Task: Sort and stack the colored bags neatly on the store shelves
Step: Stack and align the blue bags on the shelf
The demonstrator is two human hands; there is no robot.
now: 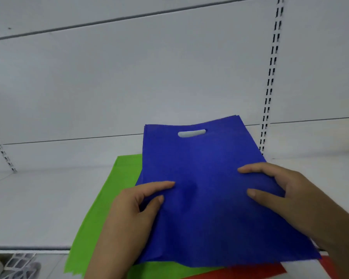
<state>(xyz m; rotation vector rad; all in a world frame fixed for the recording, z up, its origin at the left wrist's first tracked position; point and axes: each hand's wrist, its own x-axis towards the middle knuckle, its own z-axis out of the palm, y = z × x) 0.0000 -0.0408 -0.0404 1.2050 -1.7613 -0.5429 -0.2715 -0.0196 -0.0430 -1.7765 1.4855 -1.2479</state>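
— Head view, what do the fingers show you?

— I see the left hand [129, 208] with thumb on top of the blue bags [206, 198], pinching their left edge, fingers tucked beneath. The right hand [286, 196] grips the right edge likewise, thumb and forefinger lying on the fabric.

— And the bags?

— I read a flat blue stack with a cut-out handle [191, 133], held over green bags [101, 214] on the white shelf [38, 208]. Red bags [250, 272] peek out underneath.
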